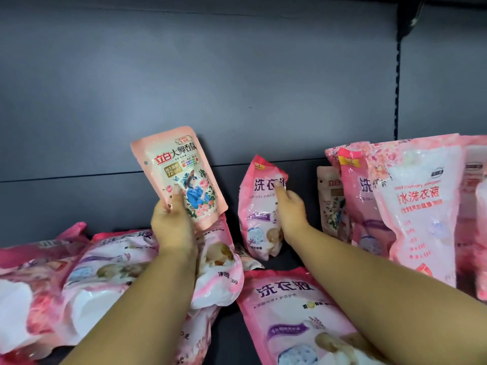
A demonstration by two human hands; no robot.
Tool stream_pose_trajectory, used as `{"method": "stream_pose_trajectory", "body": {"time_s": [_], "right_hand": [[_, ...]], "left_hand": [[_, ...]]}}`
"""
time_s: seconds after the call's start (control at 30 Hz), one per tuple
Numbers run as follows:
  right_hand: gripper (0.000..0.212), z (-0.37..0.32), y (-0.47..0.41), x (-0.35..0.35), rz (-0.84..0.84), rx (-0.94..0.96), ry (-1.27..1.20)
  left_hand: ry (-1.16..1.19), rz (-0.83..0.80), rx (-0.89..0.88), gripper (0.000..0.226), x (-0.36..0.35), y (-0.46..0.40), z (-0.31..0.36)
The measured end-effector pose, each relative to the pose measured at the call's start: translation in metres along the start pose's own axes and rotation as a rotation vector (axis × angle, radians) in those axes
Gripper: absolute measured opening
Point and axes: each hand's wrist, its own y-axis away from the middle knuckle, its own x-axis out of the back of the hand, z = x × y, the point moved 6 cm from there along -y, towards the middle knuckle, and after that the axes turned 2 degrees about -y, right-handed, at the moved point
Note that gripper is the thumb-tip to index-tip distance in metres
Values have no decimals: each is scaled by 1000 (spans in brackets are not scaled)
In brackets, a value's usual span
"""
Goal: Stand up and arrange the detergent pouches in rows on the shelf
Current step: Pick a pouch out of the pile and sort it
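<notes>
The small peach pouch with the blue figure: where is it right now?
Head view, left of centre: the left hand holds the small peach pouch raised above the toppled pouches.

Pouches lying and standing along the shelf (290, 262)

A small pouch (181, 177) is being held up left of centre, above a heap of lying pouches (105, 262); a standing pouch (259, 206) is sitting right of it, near the back panel (210, 88); a flat pouch (295, 320) is lying in front; upright pouches (411, 204) are crowding the right.
</notes>
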Motion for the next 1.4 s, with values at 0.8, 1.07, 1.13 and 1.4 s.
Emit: {"method": "stream_pose_trajectory", "body": {"time_s": [0.8,1.07,1.13,1.4], "right_hand": [[37,27,-15,17,50,178,268],[40,28,-35,4,-43,95,58],[32,30,-32,5,-17,103,28],[33,32,-22,8,-70,187,104]], "left_hand": [[-106,-169,11,22,-13,7,-4],[-79,-230,-39,28,-23,0,0],[-85,-230,-17,27,-22,1,-3],[-139,-265,-110,8,-25,6,0]]}}
